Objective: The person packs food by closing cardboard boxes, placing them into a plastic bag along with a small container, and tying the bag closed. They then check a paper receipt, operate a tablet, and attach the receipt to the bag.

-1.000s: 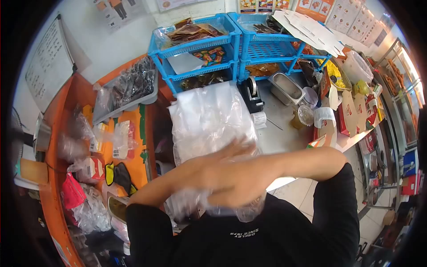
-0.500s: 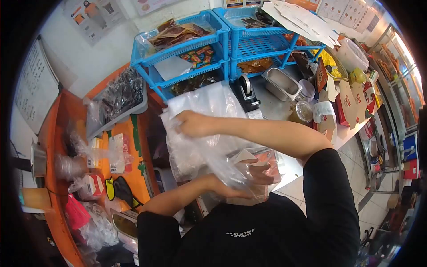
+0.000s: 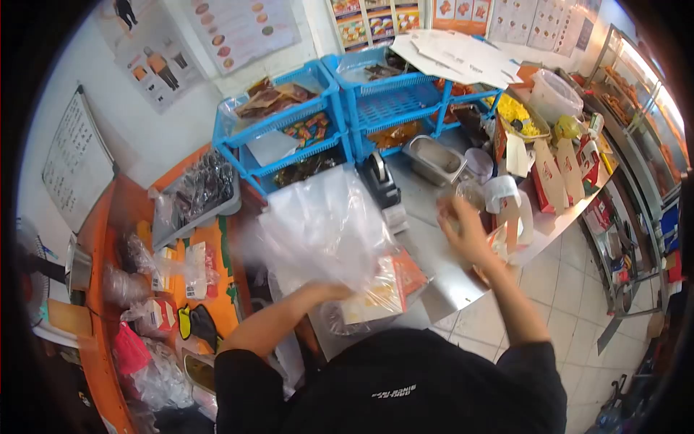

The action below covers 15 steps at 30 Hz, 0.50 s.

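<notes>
My left hand [image 3: 329, 291] is closed on the edge of a clear plastic bag [image 3: 372, 278], its fingertips partly hidden by the plastic. In and under that film lie a yellow-and-white packet [image 3: 376, 300] and a red-orange one [image 3: 410, 276]. A stack of clear plastic bags [image 3: 311, 217] spreads out just beyond my left hand. My right hand [image 3: 463, 230] is raised over the metal counter, fingers bent and apart, holding nothing visible. It is beside a clear round tub [image 3: 471, 194] and a white-labelled cup [image 3: 500, 194].
Blue tiered baskets [image 3: 394, 105] stand at the back, with a black tape dispenser [image 3: 382, 181] and a metal container [image 3: 435, 160] in front. Red-and-white boxes [image 3: 551, 181] line the right. A grey tray [image 3: 230, 202] of dark packets and an orange shelf [image 3: 224, 289] are left.
My right hand has let go of the plastic and moved right, towards the tub and cup. My left hand has shifted left, and the packets show more clearly. The view has tilted up.
</notes>
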### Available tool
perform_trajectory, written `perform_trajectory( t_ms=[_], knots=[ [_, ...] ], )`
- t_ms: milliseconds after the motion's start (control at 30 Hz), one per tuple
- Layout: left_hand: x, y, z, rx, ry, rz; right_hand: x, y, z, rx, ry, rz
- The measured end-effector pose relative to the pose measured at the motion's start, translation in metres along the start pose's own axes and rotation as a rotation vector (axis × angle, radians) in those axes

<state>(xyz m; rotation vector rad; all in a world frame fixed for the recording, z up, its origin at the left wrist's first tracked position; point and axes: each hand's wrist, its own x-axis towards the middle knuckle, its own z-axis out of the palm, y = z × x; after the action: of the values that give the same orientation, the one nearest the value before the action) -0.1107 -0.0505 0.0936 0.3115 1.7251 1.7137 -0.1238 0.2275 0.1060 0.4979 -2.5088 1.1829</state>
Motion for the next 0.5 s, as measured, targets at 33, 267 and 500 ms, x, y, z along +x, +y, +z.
perform_trajectory(
  t_ms=[33,267,500],
  knots=[
    [0.000,0.001,-0.022,0.472,0.018,0.365,-0.027,0.012,0.013,0.066,0.198,-0.095],
    [-0.037,0.194,0.028,0.454,0.037,0.572,-0.065,-0.027,0.041,0.118,0.652,-0.534],
    [-0.004,0.251,0.067,0.482,0.404,0.361,0.022,-0.066,0.026,0.517,0.688,-0.382]
  ],
)
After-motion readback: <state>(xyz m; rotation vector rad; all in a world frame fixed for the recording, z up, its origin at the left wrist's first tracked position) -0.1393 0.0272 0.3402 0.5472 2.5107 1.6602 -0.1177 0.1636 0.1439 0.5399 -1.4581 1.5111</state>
